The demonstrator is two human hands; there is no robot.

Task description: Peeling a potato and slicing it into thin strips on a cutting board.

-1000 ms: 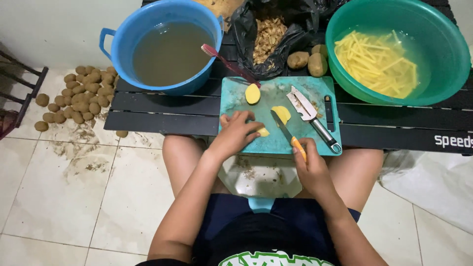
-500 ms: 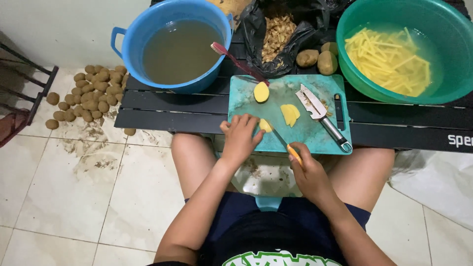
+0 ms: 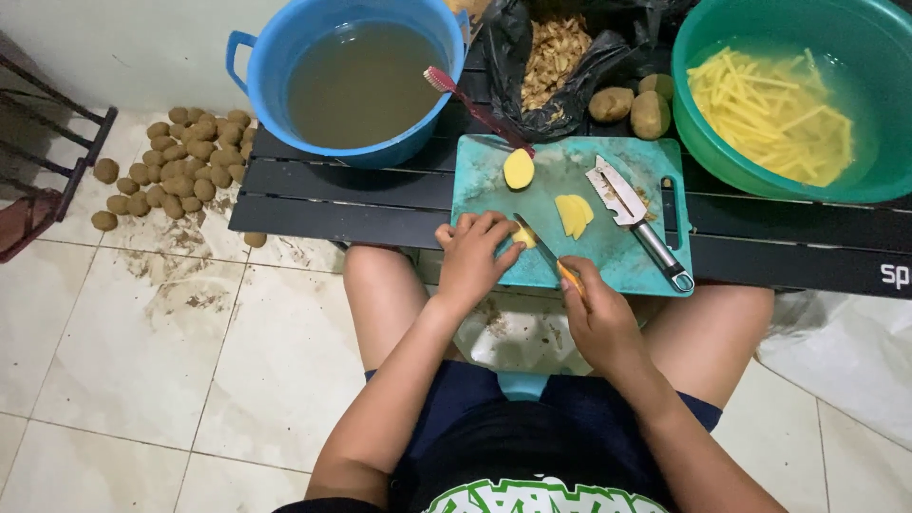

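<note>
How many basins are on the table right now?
2. The blue basin of murky water sits at the table's back left; the green basin holding potato strips in water sits at the back right, partly cut off by the frame edge.

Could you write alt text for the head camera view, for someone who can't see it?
A seated person's left hand steadies a potato piece on a teal cutting board while the right hand cuts it with a small knife. Nearby: potato slices, a green basin of potato sticks, a blue tub.

small yellow potato piece (image 3: 523,237) on teal cutting board (image 3: 608,256), knife (image 3: 549,256) blade seemingly against it
</note>
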